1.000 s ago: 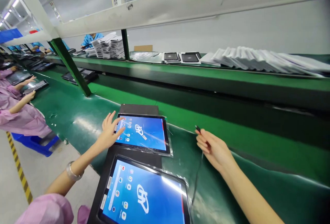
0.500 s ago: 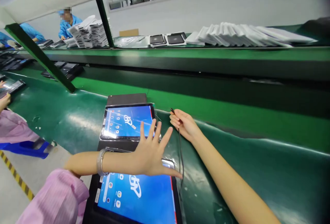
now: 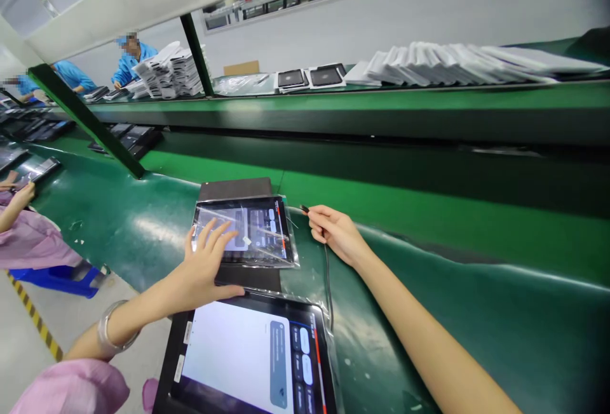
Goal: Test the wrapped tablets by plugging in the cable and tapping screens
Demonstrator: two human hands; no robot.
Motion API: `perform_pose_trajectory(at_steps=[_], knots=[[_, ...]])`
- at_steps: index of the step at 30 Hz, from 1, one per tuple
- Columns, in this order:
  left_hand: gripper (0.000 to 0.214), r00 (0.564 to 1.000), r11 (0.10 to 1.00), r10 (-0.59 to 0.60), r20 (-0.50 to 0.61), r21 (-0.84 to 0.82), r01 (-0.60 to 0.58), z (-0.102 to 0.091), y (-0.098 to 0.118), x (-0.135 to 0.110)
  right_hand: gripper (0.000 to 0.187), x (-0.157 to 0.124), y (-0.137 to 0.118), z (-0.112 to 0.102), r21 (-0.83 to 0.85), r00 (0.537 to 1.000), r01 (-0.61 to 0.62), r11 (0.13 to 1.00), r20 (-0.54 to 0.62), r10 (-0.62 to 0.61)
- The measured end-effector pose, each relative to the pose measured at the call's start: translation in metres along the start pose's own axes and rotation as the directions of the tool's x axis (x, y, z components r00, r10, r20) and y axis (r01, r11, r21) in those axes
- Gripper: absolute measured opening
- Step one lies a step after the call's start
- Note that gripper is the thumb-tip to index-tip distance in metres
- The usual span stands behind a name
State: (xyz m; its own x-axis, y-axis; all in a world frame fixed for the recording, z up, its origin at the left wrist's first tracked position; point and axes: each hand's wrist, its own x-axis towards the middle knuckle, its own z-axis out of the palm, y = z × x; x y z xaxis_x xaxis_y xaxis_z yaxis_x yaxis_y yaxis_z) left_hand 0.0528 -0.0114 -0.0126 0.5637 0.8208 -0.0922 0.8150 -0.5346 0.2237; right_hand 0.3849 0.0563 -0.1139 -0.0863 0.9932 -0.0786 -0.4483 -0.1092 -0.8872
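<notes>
Two tablets lie one behind the other on the green bench. The far tablet [image 3: 267,255], in clear film, shows a dark panel with light buttons and rests on a dark case [image 3: 236,188]. On the near tablet [image 3: 238,350] a white window and a similar panel are lit. My left hand [image 3: 207,268] is spread over both, fingers above the far screen and thumb by the near tablet's top edge; whether they touch is unclear. To the right of the far tablet, my right hand [image 3: 336,231] pinches a black cable [image 3: 328,287], its plug pointing left.
A raised green shelf [image 3: 381,100] runs behind the bench, with white sleeves [image 3: 438,63] and two dark tablets in white surrounds on it. A slanted green post [image 3: 90,122] stands left. A co-worker's hand [image 3: 21,198] holds a device at far left.
My left hand has moved left and down across the screens. Both displays have gone from blue home screens to open panels. My right hand with the cable has shifted slightly left.
</notes>
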Motion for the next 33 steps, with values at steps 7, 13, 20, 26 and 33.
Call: perform_pose_trajectory(at_steps=[7,13,20,26,33], knots=[[0.044,0.974,0.977,0.206,-0.094,-0.030,-0.209,0.022,0.027,0.053,0.040,0.002,0.011,-0.004,-0.117,0.996,0.073,0.991,-0.034,-0.077],[0.042,0.948,0.951,0.304,-0.092,-0.031,-0.308,0.029,0.034,0.056,0.040,0.003,0.012,-0.002,-0.109,0.995,0.095,0.990,-0.002,-0.096],[0.033,0.608,0.604,0.794,0.004,-0.123,-0.788,0.042,0.067,0.009,0.042,0.001,0.009,0.004,-0.054,0.994,0.105,0.993,0.001,-0.105],[0.013,0.278,0.279,0.960,0.023,-0.093,-0.956,0.079,0.060,-0.014,0.043,0.000,0.008,0.006,-0.045,0.993,0.120,0.992,0.017,-0.119],[0.007,0.242,0.279,0.929,-0.281,0.098,-0.955,0.058,0.067,-0.013,0.044,0.004,0.013,0.002,-0.025,0.990,0.137,0.990,0.047,-0.136]])
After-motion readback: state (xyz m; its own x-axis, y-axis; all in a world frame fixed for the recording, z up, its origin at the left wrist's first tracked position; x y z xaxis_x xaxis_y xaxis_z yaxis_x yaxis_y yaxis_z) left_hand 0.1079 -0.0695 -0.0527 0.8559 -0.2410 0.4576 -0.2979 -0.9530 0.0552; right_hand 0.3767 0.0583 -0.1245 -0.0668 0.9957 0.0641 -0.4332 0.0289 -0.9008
